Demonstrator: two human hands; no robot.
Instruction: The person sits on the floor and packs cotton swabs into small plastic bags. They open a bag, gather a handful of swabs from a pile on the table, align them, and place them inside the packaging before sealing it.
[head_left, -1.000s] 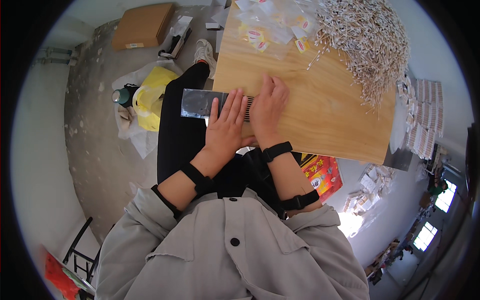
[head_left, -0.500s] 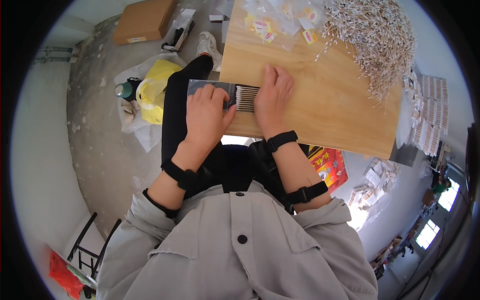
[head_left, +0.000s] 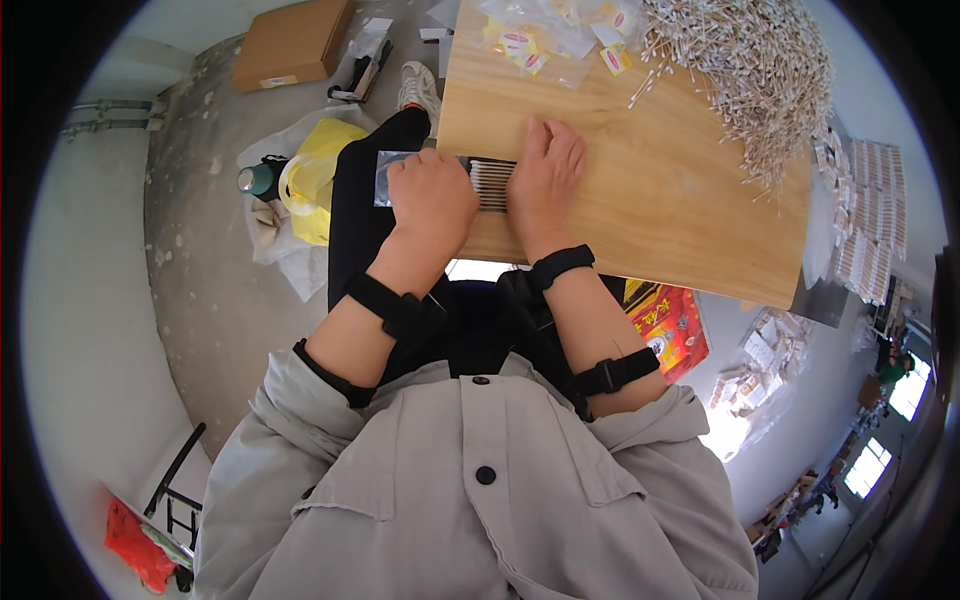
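Note:
A row of cotton swabs (head_left: 491, 186) lies side by side at the table's near left edge, partly inside a clear plastic bag (head_left: 384, 183). My left hand (head_left: 436, 203) is closed over the middle of this bag with its fingers curled under, and the bag's end sticks out past the knuckles. What lies beneath that palm is hidden. At the other end of the row rests my right hand (head_left: 545, 190), its fingers stretched out on the table and its side against the swabs' ends.
A big heap of loose swabs (head_left: 750, 70) covers the far right of the wooden table (head_left: 640, 190). Clear bags with yellow labels (head_left: 545, 45) lie at its far edge. Packed swab bundles (head_left: 870, 215) stand to the right. On the floor at left are a yellow bag (head_left: 322, 170) and a bottle (head_left: 255, 180).
My left hand has curled from spread fingers into a closed shape over the bag. My right hand has stayed almost in place beside the swabs. The view has shifted slightly.

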